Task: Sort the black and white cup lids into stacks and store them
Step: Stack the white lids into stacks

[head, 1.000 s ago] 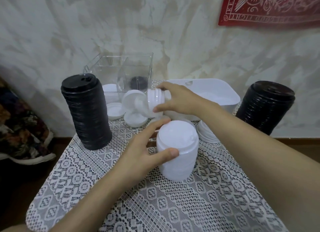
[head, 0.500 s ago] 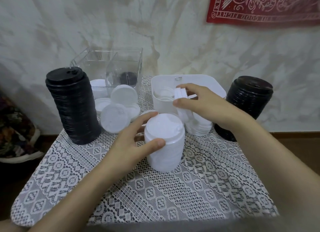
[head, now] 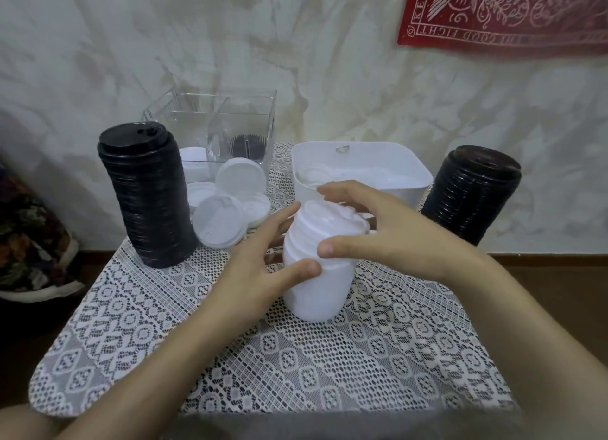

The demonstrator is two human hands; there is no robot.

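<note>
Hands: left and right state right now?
Left hand: grips the white lid stack at its side.
Right hand: curled over the stack's top lids, holding them.

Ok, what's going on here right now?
A person's left hand grips the white lid stack mid-table; the right hand holds a tilted batch of lids on its top. One black lid stack stands left, another right; loose white lids lie by the clear organizer and in the white bin.
</note>
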